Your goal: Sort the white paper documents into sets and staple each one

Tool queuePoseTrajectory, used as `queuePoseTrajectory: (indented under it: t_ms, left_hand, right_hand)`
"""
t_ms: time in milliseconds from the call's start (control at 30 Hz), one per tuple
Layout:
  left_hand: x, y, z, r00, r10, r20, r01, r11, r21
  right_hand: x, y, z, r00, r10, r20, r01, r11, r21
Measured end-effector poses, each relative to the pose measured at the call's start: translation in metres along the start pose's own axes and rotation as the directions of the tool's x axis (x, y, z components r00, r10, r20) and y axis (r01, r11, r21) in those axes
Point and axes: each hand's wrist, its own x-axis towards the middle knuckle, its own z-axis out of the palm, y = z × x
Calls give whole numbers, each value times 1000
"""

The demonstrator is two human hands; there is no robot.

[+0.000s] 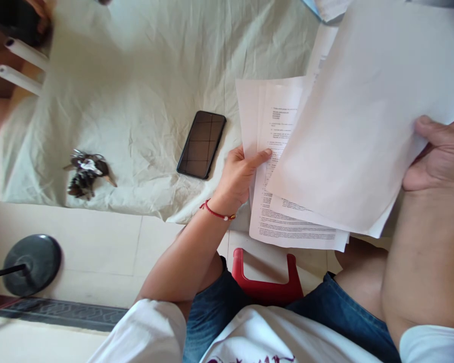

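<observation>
My left hand (241,174) is closed on the left edge of several printed sheets of paper (297,229), its thumb lying on top of the text. Over these sheets tilts a blank-faced sheet (357,116), whose right side my right hand (441,151) pinches with the thumb in front. The fingers of both hands behind the paper are hidden. Just left of my left hand, a dark smartphone (201,144) lies screen up on the pale green cloth (144,91).
Left on the cloth lies a bunch of keys (88,173). More papers and a blue edge (312,7) show at the top right. Below the sheets is a red plastic stool (267,290). A round black base (32,264) stands on the tiled floor. Part of another person (0,96) shows at far left.
</observation>
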Motion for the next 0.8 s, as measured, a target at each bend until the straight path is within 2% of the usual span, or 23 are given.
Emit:
queuePoseTrajectory:
  t_ms: [133, 333, 567, 800]
  left_hand:
    - [1, -1, 0, 1000, 7, -7, -7, 1000, -1]
    - [1, 0, -1, 1000, 4, -10, -4, 1000, 1]
    - [1, 0, 1, 1000, -2, -27, 2, 1000, -12]
    - [-2, 4, 6, 995, -30, -90, 29, 999, -20]
  right_hand:
    - [-4, -4, 1, 999, 25, 45, -26, 1000, 11]
    - [-7, -8, 2, 998, 36, 59, -32, 996, -78]
    - [-5, -7, -3, 992, -46, 119, 57, 995, -87]
    - [-17, -12, 1, 970, -112, 215, 163, 958, -235]
